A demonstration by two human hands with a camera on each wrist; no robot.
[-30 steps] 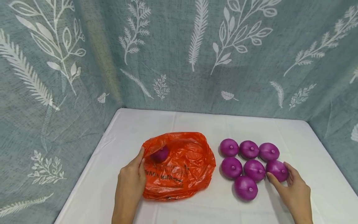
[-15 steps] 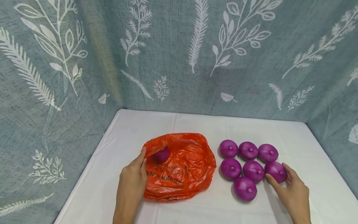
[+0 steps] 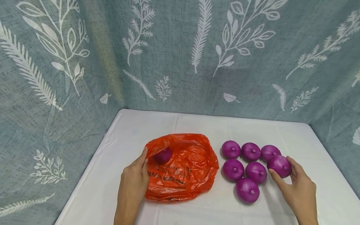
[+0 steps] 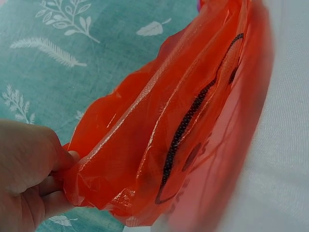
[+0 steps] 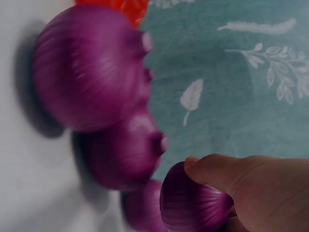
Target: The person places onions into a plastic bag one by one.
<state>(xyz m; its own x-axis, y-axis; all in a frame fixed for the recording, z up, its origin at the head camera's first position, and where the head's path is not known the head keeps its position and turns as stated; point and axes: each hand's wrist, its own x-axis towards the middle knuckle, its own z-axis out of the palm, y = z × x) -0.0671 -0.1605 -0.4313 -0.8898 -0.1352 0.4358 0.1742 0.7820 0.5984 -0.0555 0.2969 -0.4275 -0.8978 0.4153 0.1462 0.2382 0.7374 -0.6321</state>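
Observation:
My left hand [image 3: 133, 182] pinches the left edge of a red plastic bag [image 3: 185, 168], holding its mouth raised; the left wrist view shows thumb and fingers on the bag's rim [image 4: 72, 179]. One purple onion [image 3: 163, 156] shows inside the bag's mouth. At the right, my right hand [image 3: 299, 187] grips a purple onion [image 3: 279, 165] between thumb and fingers, lifted a little off the table. In the right wrist view the thumb lies along this held onion [image 5: 190, 203]. Several more onions [image 3: 247, 190] sit close together on the table, left of that hand.
A white cloth covers the table [image 3: 197, 214]. Behind it and along the sides hangs a grey-green curtain [image 3: 174, 62] with white leaf patterns. The loose onions stand between the bag and my right hand.
My right hand has raised the onion it grips slightly off the table, up from its place beside the others. My left hand still holds the bag's edge.

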